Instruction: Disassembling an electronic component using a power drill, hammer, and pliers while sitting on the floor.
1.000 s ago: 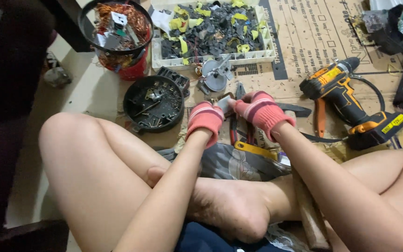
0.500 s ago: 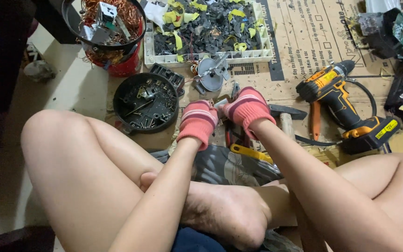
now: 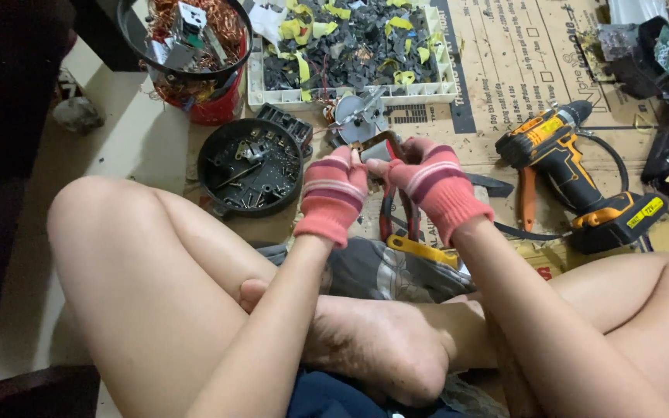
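You have one view only, from the camera on your head, tipped steeply down and forward over your crossed legs to the flattened cardboard point(image 3: 505, 70) on the floor. It sits close: your left hand point(image 3: 333, 193) and right hand point(image 3: 431, 182) meet near the middle of the picture, your knees run off the bottom corners, and the far edge of the cardboard, with the white tray point(image 3: 354, 94) and the cordless drill point(image 3: 582, 182) toward its right side, reaches the top. No second view overlaps with this one.
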